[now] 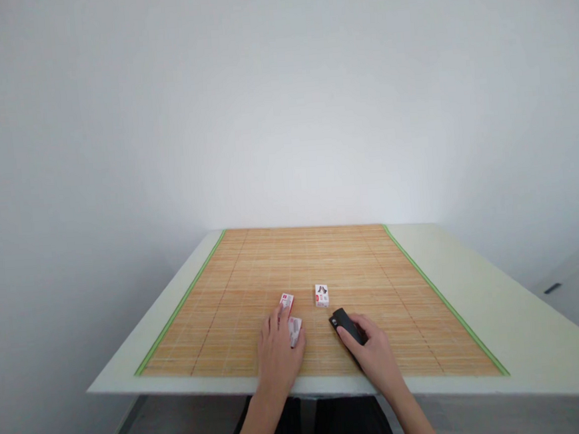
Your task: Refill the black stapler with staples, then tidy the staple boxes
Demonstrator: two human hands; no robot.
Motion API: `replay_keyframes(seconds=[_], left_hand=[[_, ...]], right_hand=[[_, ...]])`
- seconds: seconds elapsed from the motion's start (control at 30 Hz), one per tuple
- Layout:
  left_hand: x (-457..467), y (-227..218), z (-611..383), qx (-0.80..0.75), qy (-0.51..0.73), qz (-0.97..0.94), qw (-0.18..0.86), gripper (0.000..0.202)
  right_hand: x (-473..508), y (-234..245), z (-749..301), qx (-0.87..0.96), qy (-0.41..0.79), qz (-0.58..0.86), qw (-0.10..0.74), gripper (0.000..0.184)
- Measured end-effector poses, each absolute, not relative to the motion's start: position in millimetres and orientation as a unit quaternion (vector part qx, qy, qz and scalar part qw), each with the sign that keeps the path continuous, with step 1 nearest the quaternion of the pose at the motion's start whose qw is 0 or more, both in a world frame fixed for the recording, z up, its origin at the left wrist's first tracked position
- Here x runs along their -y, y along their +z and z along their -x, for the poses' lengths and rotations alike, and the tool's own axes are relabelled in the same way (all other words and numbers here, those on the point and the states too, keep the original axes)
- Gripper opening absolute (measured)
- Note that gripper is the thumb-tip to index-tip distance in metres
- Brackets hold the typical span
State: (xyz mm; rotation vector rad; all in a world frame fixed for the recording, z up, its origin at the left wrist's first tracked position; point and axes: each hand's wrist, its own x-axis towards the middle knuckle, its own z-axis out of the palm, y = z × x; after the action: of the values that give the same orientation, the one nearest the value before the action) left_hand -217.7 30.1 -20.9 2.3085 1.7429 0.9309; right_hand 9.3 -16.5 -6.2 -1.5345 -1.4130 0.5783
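Observation:
My right hand [375, 353] is wrapped round a black stapler [345, 322], which lies slantwise on the bamboo mat [273, 258]. The fingers of my left hand [279, 351] curl over a small white box with grey print [295, 329], with the thumb at its right side. Just beyond it, a white and red box [287, 301] lies under the tip of the index finger. A third small box [322, 295], white and red with a dark picture on it, sits by itself between and beyond my hands.
The mat has green edges and covers the middle of a white table [480, 282]. A plain white wall [291, 110] stands behind the table. My legs in black trousers [353, 426] are below the near edge, over a grey floor [186, 432].

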Motion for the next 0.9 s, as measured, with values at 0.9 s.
replay_keyframes(seconds=[0.9], left_hand=[[-79.2, 12.8, 157.5, -0.386, 0.248, -0.884, 0.087, 0.04]], right_hand=[[18.8, -3.9, -8.3, 0.582, 0.23, 0.619, 0.474, 0.035]])
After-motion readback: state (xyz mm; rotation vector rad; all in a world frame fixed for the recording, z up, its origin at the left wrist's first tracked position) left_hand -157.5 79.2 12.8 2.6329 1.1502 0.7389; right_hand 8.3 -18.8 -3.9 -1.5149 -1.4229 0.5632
